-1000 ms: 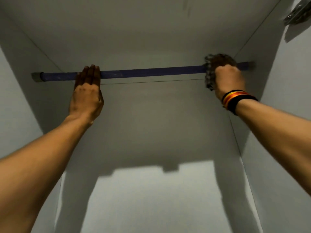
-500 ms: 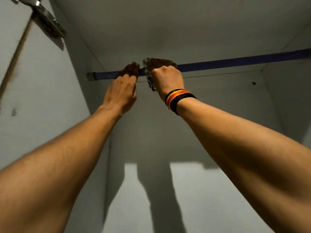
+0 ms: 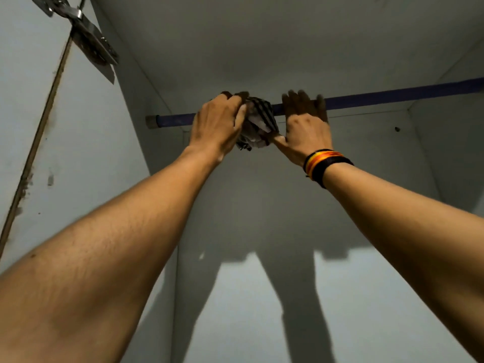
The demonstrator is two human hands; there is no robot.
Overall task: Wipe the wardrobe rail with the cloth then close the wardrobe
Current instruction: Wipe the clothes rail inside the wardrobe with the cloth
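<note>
Cloth [image 3: 258, 124] sits bunched on the rail [image 3: 392, 96], near its left end, betw. both hands. Left hand [image 3: 217, 124] has fingers curled on the cloth's left side; right hand [image 3: 306, 121] fingers hooked over the rail, thumb touching the cloth. Cloth looks soft, light, floppy, prob. slips easily along the bar, so wrap it round the rail & squeeze. Rail looks stiff, fixed at its left end.

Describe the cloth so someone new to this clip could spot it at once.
Follow the blue rail across the top of the wardrobe toward its left end. The cloth is bunched on it between the left hand and right hand, the only crumpled, dark-striped thing among plain grey panels.
</note>
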